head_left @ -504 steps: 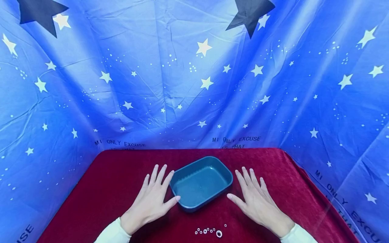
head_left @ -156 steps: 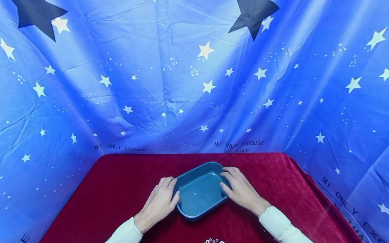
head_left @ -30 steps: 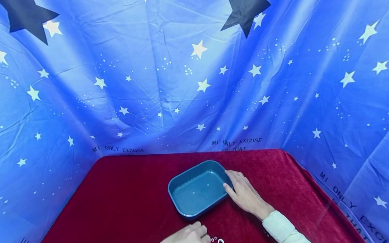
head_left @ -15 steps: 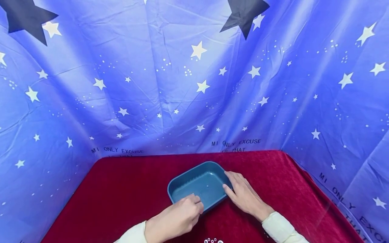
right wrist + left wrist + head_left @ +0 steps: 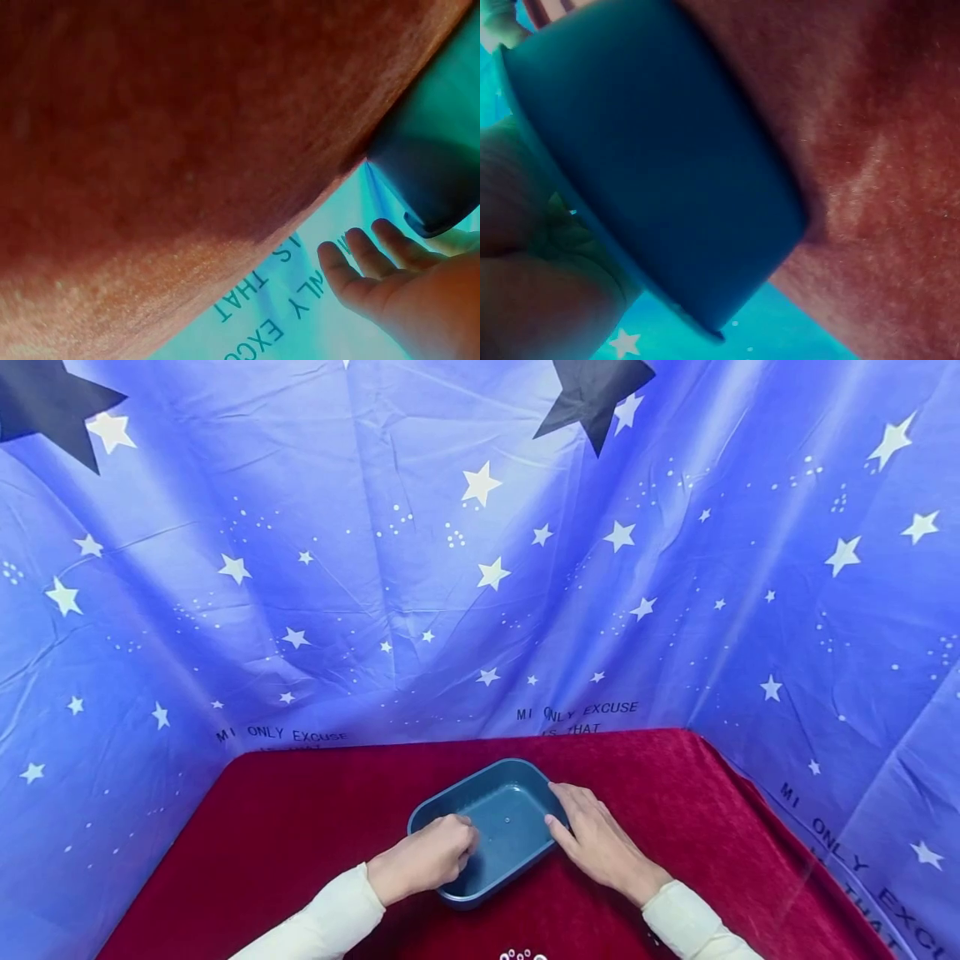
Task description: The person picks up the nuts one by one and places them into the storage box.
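Note:
A blue-green rectangular tray (image 5: pixel 513 843) stands angled on the red cloth, with one small silvery ring (image 5: pixel 507 820) visible on its floor. My left hand (image 5: pixel 431 852) reaches over the near left rim, fingers curled down inside with tips hidden in the head view. In the left wrist view a tiny pale glint shows at the fingers, probably a small ring pinched there. My right hand (image 5: pixel 600 843) holds the tray's right end, thumb over the rim. The right wrist view shows its other fingers (image 5: pixel 360 259) outside the wall, loosely bent.
Several small rings (image 5: pixel 520 954) lie on the red cloth (image 5: pixel 322 810) at the bottom edge of the head view, partly cut off. A blue star-printed curtain (image 5: pixel 420 568) surrounds the table's back and sides.
My left hand left the tray's left side, went down to the loose rings, then rose into the tray. The right hand keeps its place. Rings lie in the tray that was bare at first.

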### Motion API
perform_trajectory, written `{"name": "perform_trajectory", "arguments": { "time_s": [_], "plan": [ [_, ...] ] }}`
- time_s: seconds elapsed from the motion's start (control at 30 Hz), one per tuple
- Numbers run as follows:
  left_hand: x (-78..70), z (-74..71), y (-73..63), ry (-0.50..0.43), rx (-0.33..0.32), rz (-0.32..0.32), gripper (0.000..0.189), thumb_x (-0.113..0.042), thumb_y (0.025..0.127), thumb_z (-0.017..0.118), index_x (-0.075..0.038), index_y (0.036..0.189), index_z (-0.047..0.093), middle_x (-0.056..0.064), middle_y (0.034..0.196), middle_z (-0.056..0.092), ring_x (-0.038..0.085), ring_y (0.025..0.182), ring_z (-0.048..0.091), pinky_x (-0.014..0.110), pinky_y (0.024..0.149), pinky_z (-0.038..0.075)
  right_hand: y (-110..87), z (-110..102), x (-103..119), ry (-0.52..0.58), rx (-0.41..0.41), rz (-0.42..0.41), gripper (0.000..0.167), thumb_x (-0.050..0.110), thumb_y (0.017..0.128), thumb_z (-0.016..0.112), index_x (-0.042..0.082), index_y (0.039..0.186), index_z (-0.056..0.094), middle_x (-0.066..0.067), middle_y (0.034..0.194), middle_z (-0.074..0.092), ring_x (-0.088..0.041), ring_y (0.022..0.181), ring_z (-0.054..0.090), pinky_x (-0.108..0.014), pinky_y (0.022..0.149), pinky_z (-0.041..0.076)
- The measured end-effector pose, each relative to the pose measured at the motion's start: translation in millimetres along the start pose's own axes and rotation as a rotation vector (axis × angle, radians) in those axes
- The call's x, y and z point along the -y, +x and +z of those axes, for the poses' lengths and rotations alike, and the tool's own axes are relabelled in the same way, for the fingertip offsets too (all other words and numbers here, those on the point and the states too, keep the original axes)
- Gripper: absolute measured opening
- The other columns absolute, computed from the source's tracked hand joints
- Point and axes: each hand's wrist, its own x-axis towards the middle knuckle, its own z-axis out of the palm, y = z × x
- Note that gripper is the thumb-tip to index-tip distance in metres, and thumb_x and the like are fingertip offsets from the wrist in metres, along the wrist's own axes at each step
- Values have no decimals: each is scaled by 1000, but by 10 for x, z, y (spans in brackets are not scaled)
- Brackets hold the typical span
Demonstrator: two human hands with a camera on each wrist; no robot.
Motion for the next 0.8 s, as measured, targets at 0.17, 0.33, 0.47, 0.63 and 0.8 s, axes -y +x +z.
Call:
{"name": "perform_trajectory", "arguments": {
  "time_s": [0.17, 0.33, 0.47, 0.63, 0.8],
  "plan": [
    [58, 34, 46, -83, 136, -88, 39, 12, 86, 73, -14, 63, 56, -8, 60, 46, 5, 58, 38, 17, 53, 36, 0, -25, 22, -4, 18, 17, 56, 27, 110, 66, -3, 156, 56, -20, 152, 62, -40, 143, 56, -63, 114, 47],
    [132, 104, 81, -107, 170, -109, 38, 14, 84, 71, -15, 63, 58, -12, 57, 45, 2, 57, 34, 19, 51, 36, -2, -45, 46, -4, 46, 43, 57, 29, 111, 65, -2, 158, 54, -20, 154, 60, -40, 145, 54, -64, 114, 47],
    [161, 126, 86, -97, 154, -98, 38, 14, 83, 71, -14, 63, 58, -11, 57, 46, 2, 56, 35, 17, 51, 35, -7, -47, 54, -9, 56, 51, 58, 30, 112, 64, -1, 158, 53, -20, 155, 59, -40, 145, 54, -64, 115, 46],
    [111, 77, 76, -67, 120, -90, 35, 10, 84, 75, -15, 65, 61, -10, 59, 50, 3, 57, 39, 19, 51, 38, -9, -60, 63, -18, 67, 58, 58, 31, 112, 63, -1, 158, 53, -21, 154, 59, -41, 145, 53, -64, 115, 46],
    [23, 38, 42, 86, 45, -147, 18, -7, 91, 82, -15, 79, 72, -4, 75, 61, 12, 72, 57, 24, 62, 49, -12, -62, 68, -18, 72, 61, 58, 31, 112, 63, -2, 159, 52, -21, 154, 58, -41, 145, 53, -64, 116, 45]
  ]
}}
